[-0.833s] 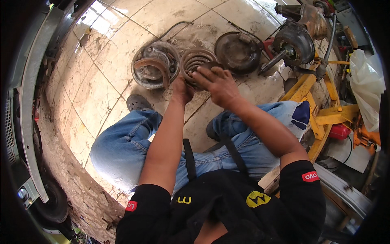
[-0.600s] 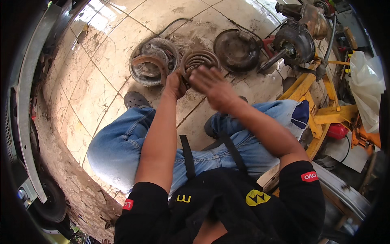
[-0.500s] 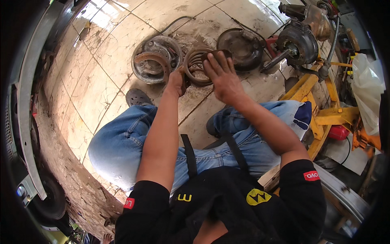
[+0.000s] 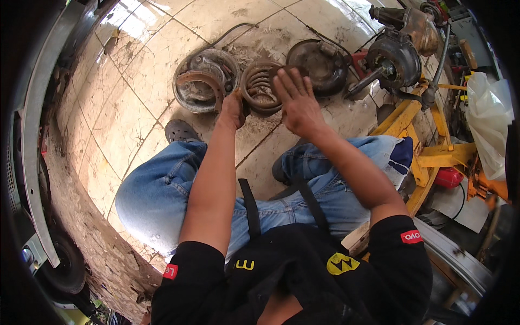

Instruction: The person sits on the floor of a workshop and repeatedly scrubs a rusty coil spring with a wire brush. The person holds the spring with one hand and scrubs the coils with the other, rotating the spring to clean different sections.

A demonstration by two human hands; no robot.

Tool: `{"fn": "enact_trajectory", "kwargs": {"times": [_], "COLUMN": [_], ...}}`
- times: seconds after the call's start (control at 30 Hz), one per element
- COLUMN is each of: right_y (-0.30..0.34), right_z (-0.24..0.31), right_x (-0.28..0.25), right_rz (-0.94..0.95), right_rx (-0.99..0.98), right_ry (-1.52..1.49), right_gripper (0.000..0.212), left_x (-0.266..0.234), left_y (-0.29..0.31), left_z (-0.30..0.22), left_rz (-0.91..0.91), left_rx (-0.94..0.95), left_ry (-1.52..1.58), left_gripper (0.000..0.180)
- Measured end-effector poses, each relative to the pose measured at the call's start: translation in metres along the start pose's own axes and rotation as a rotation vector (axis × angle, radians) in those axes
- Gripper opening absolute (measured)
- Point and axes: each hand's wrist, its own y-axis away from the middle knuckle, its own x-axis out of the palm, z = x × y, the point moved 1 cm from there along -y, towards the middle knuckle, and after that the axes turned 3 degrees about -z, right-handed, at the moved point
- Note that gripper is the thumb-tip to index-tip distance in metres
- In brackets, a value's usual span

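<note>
My left hand (image 4: 233,111) is closed between a rusty curved brake shoe (image 4: 201,77) and a coil spring (image 4: 254,84). What its fingers grip is mostly hidden. The shoe lies across a round, dirty brake backing plate (image 4: 184,97) on the floor. To the right of the spring, my right hand (image 4: 300,105) is stretched out with its fingers flat. Its fingertips lie over a dark brown, flat piece (image 4: 280,70) whose kind I cannot make out. Behind that hand sits a second, darker backing plate (image 4: 330,65).
An axle assembly (image 4: 398,57) rests on a yellow metal stand (image 4: 417,130) at the right. Near it are a white plastic sheet (image 4: 487,108) and a red object (image 4: 448,177). A black cable (image 4: 230,32) trails over the tiled floor (image 4: 135,86). A metal beam (image 4: 38,124) runs along the left.
The whole view has shifted slightly, with the parts and both hands a little further left in the picture. My hands keep nearly the same pose beside the spring.
</note>
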Motion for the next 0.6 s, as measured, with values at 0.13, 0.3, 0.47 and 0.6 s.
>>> {"fn": "enact_trajectory", "kwargs": {"times": [0.13,0.3,0.47,0.6], "right_y": [0.010,0.000,0.009,0.010], "right_z": [0.003,-0.001,0.005,0.011], "right_x": [0.006,0.000,0.000,0.004], "right_rz": [0.076,-0.031,0.014,0.037], "right_rx": [-0.093,0.067,-0.140,0.058], "right_ry": [0.026,0.024,-0.030,0.048], "right_gripper": [0.078,0.082,0.077,0.077], "left_x": [0.005,-0.001,0.007,0.002], "left_y": [0.004,-0.001,0.005,0.000], "left_z": [-0.002,0.000,-0.001,0.001], "left_rz": [0.004,-0.025,-0.020,-0.016], "left_rx": [-0.014,0.011,0.014,0.005], "left_ry": [-0.010,-0.031,-0.015,-0.013], "left_gripper": [0.029,0.028,0.029,0.030]}}
